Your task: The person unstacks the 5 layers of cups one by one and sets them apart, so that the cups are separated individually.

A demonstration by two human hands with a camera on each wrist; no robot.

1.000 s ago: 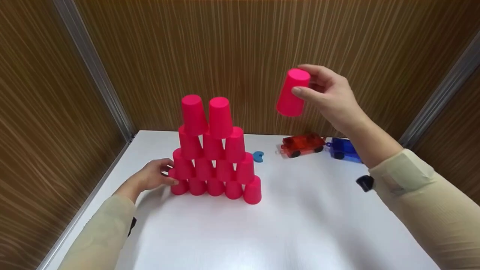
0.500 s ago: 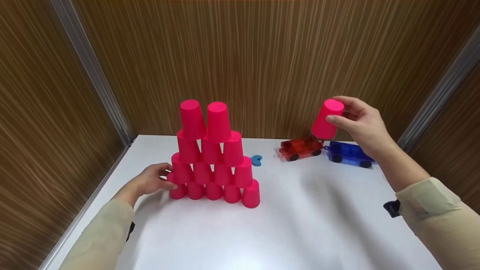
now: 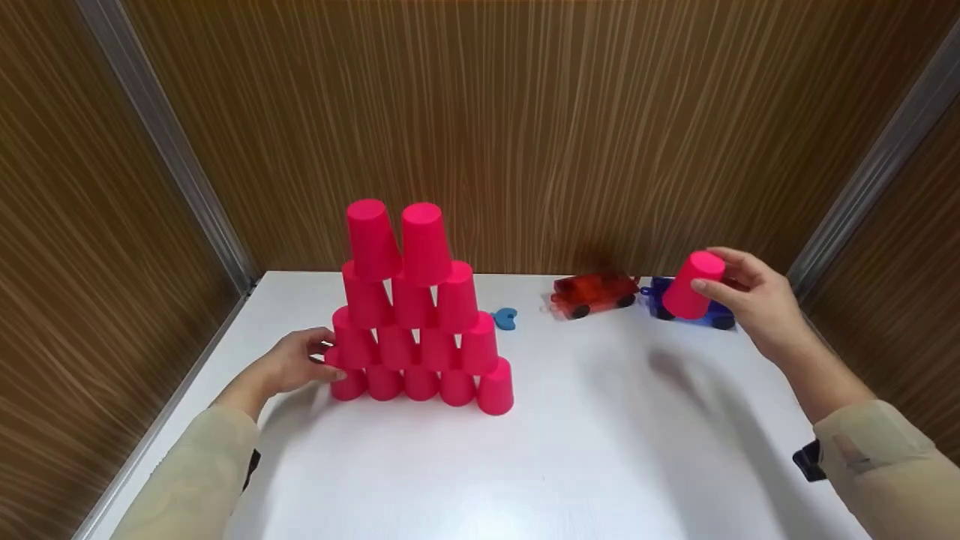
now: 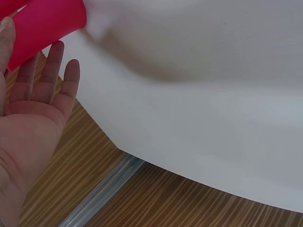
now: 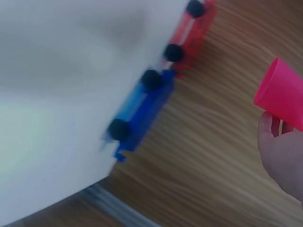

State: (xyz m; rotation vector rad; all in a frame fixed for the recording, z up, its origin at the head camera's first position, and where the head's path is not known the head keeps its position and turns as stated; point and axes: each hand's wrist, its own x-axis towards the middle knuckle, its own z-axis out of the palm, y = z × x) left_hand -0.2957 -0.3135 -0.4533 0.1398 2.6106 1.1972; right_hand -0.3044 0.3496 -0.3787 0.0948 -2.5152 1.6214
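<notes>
A pyramid of upside-down pink plastic cups (image 3: 414, 292) stands in tiers on the white table, with two cups on top. My left hand (image 3: 289, 364) reaches around the lower left corner of the stack, thumb in front of the end cup. In the left wrist view its fingers (image 4: 47, 80) extend fairly straight beside that pink cup (image 4: 47, 26). My right hand (image 3: 765, 300) holds a loose pink cup (image 3: 691, 289) in the air at the right, base up and tilted, between thumb and fingers. The right wrist view shows this cup's mouth edge, partly cut off.
A red see-through toy car (image 3: 596, 292) and a blue one (image 3: 724, 316) stand end to end along the table's back edge; the held cup overlaps the blue car in the head view. A small blue piece (image 3: 505, 319) lies right of the pyramid. Wood-grain panels (image 3: 525, 135) enclose the table.
My right hand has carried its cup down and to the right, from high beside the pyramid to in front of the blue car. My left hand stays at the stack's lower left.
</notes>
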